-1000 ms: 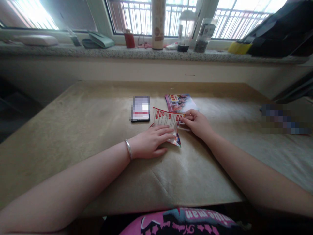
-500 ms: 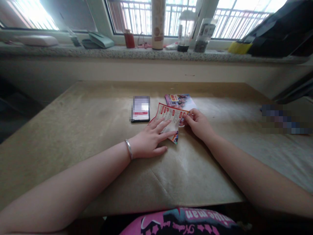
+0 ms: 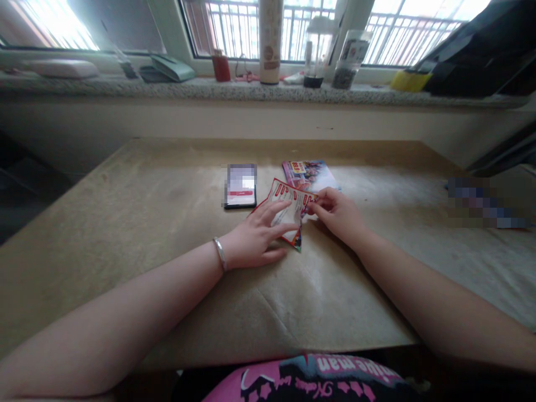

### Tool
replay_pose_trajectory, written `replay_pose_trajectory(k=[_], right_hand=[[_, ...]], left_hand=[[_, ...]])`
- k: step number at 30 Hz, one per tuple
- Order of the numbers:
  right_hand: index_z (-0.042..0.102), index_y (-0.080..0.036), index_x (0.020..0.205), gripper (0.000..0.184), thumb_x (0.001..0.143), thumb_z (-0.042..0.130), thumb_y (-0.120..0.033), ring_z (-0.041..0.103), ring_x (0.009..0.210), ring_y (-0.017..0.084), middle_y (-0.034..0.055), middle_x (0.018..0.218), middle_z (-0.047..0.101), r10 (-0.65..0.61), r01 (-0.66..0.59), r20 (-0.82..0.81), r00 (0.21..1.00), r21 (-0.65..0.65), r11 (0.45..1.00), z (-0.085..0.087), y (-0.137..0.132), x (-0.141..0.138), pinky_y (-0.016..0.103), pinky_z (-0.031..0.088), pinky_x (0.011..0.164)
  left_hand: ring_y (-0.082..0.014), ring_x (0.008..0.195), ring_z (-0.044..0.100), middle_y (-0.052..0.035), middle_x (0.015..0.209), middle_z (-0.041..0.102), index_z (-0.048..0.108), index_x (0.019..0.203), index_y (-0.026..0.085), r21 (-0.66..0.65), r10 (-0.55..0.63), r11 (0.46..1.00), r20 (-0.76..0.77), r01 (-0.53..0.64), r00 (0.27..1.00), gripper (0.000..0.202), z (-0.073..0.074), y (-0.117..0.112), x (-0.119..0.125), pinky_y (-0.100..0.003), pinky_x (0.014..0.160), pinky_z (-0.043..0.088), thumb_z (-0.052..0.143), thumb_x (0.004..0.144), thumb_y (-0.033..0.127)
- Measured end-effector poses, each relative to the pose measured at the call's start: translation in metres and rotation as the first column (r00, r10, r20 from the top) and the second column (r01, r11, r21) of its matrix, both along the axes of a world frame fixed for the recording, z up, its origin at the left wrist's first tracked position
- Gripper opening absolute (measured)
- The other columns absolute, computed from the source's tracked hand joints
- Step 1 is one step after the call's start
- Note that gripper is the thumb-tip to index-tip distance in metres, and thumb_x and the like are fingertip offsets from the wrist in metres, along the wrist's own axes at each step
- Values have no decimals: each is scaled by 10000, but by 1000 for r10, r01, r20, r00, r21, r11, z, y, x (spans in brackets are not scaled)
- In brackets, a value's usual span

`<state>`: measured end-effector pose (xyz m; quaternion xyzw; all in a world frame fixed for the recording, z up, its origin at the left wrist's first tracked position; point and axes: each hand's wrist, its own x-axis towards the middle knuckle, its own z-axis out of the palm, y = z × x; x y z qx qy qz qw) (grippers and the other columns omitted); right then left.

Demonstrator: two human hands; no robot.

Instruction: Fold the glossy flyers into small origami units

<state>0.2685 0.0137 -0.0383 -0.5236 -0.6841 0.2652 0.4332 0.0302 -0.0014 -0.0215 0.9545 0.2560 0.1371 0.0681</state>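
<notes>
A printed paper leaflet (image 3: 288, 194), white with red labels and a red edge, lies at an angle in the middle of the table. My left hand (image 3: 257, 237) rests over its left part with the fingers spread, hiding some of the print. Between thumb and fingers, my right hand (image 3: 337, 212) pinches the leaflet's right corner, which bends up a little. Just behind it lies a second colourful leaflet (image 3: 312, 174) with a picture and large figures. To the left of both is a phone (image 3: 240, 187), its screen lit and partly blurred out.
The brown table (image 3: 146, 223) reaches to the wall under a granite windowsill (image 3: 234, 92). On the sill stand a red bottle (image 3: 220, 66), a tall cylinder (image 3: 270, 50), clear containers (image 3: 345, 67) and a dark bag (image 3: 477, 56). A blurred-out object (image 3: 488, 204) lies at the right.
My right hand has drawn the leaflet's right corner slightly left and toward me. The left hand's fingers have lifted or shifted a little. The phone and second leaflet stay put.
</notes>
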Motion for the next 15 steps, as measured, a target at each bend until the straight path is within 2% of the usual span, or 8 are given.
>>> replay_pose_trajectory(k=[4, 8, 10, 12, 15], right_hand=[[562, -223, 774, 159, 801, 621, -368, 602, 588, 148, -3, 657, 631, 12, -26, 143, 990, 97, 995, 6, -7, -1, 285, 477, 569], [572, -230, 743, 122, 809, 606, -326, 588, 595, 144, 0, 669, 635, 3, -44, 208, 978, 191, 981, 14, -15, -5, 294, 487, 588], [580, -238, 772, 76, 820, 584, -297, 618, 672, 155, 17, 777, 671, 34, -77, 195, 980, 218, 973, 17, -18, -7, 300, 514, 617], [570, -241, 782, 60, 829, 562, -278, 642, 803, 172, 40, 967, 685, 81, -118, 161, 984, 238, 964, 19, -21, -9, 307, 539, 651], [516, -231, 730, 117, 837, 552, -263, 642, 901, 181, 54, 1125, 663, 190, -205, 90, 978, 213, 955, 18, -23, -12, 327, 553, 719]], left_hand=[[-317, 1430, 142, -164, 1523, 138, 354, 1377, 180, 38, 54, 997, 153, -61, 987, 614, -5, 1, -1, -478, 1154, 262, 580, 826, 326], [-331, 1438, 101, -191, 1528, 101, 234, 1427, 154, 39, 35, 998, 160, -42, 987, 732, -5, 3, -2, -493, 1162, 235, 586, 813, 342], [-338, 1445, 66, -195, 1537, 74, 189, 1445, 154, 33, 6, 999, 139, -11, 990, 791, -3, 4, -2, -507, 1167, 203, 599, 791, 325], [-333, 1451, 32, -192, 1550, 38, 146, 1461, 167, 17, -6, 1000, 120, 4, 993, 837, -2, 4, -2, -510, 1170, 183, 607, 777, 310], [-310, 1456, 29, -194, 1561, 21, 89, 1479, 156, -33, 12, 999, 92, -9, 996, 875, -2, 5, -2, -484, 1174, 178, 595, 793, 352]])
